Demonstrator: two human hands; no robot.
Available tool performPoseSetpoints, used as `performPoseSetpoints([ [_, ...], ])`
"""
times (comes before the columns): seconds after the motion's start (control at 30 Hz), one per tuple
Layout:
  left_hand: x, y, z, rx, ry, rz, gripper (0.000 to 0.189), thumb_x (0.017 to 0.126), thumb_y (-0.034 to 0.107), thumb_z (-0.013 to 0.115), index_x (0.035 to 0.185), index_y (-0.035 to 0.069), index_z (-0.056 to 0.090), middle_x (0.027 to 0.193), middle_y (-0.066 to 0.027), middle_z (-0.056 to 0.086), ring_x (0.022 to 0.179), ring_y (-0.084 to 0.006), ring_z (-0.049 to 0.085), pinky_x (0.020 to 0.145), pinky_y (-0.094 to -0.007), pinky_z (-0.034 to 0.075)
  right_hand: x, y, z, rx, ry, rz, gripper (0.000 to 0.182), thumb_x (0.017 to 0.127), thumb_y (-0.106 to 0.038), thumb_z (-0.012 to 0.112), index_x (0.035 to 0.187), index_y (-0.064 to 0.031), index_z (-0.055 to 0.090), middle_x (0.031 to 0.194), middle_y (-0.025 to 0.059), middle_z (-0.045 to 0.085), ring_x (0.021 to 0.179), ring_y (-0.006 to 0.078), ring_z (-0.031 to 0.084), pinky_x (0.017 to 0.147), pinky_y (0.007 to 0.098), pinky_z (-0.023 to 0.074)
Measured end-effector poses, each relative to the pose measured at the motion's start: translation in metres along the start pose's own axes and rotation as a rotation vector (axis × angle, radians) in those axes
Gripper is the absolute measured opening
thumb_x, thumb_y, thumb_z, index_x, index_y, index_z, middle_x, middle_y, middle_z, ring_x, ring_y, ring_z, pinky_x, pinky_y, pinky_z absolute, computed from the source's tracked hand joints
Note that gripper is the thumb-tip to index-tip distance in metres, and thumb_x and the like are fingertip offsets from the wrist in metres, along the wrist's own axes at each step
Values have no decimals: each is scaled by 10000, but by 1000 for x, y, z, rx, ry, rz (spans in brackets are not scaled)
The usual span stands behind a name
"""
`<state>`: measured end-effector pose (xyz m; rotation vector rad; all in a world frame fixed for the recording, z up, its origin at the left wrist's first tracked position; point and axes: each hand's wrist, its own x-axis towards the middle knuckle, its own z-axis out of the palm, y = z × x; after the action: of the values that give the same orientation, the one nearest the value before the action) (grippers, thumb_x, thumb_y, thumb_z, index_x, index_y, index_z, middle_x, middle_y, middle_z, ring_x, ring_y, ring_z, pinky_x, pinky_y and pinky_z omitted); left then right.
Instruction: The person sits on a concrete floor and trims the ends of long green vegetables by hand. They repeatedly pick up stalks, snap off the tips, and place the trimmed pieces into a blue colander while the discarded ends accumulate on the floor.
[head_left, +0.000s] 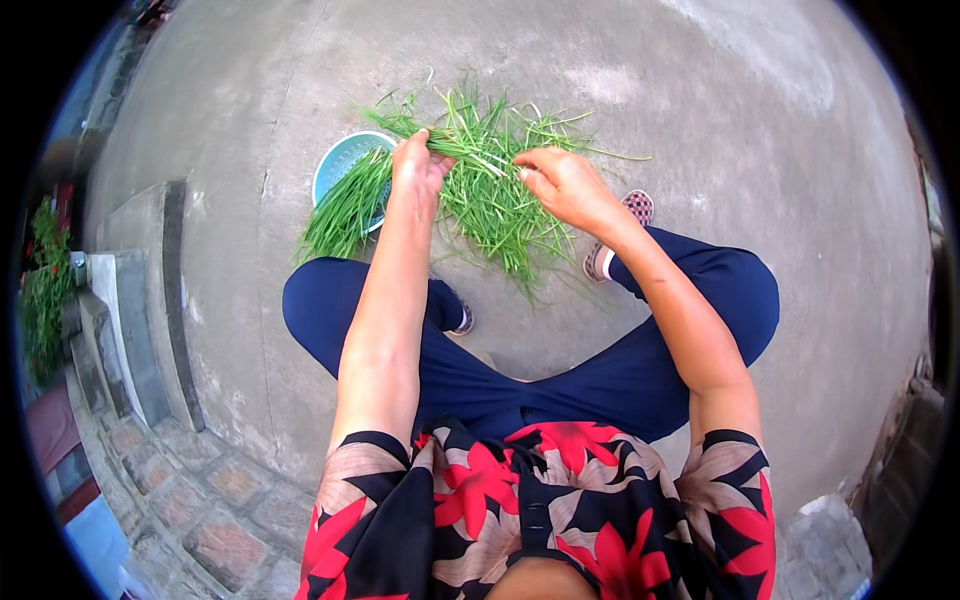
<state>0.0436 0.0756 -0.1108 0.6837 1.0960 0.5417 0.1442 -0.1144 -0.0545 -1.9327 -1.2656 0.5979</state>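
Observation:
My left hand is closed around a bunch of thin green chive-like stalks, with the pale ends pointing right. Close to those ends is my right hand, its thumb and forefinger nearly together; whether a stalk is pinched between them cannot be made out. Beneath both hands, a loose heap of the same green stalks spreads over the concrete. Left of my left forearm stands a light-blue plastic colander. A neater bundle of stalks lies in it and hangs over its near rim.
My bent knees in dark trousers flank the heap, and a checked shoe is at its right. Concrete ground surrounds everything. Steps and stone paving are at left, with a leafy plant beyond.

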Motion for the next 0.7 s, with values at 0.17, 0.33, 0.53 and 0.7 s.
performPoseSetpoints([
  [0.17, -28, 11, 10, 26, -148, 2, 146, 845, 149, 372, 911, 41, 444, 820, -126, 557, 687, -230, 546, 598, -369, 455, 10, 0, 0, 144, 86, -15, 324, 747, -284, 516, 959, -43, 566, 866, 163, 573, 829, 292, 548, 735, 358, 424],
  [0.33, -66, 14, 27, 98, -230, 2, 130, 844, 151, 381, 877, 42, 443, 782, -113, 554, 687, -227, 553, 599, -363, 457, 11, 0, 12, 43, 69, -32, 367, 721, -345, 538, 895, -24, 575, 783, 152, 581, 737, 283, 555, 658, 353, 429],
  [0.53, -79, 13, 24, 132, -292, 18, 165, 849, 156, 395, 907, 8, 440, 850, -135, 546, 771, -239, 538, 669, -379, 447, 11, -5, 14, 284, -260, 195, 300, 774, -309, 527, 733, -12, 538, 582, -18, 402, 572, 76, 373, 488, 261, 308],
  [0.7, -74, 7, 11, 40, -216, 36, 98, 822, 156, 452, 831, 58, 443, 737, -89, 560, 566, -164, 513, 459, -283, 383, 10, -9, 15, 452, -248, 255, 245, 797, -262, 513, 796, -24, 572, 643, -29, 470, 605, 62, 406, 526, 221, 336],
])
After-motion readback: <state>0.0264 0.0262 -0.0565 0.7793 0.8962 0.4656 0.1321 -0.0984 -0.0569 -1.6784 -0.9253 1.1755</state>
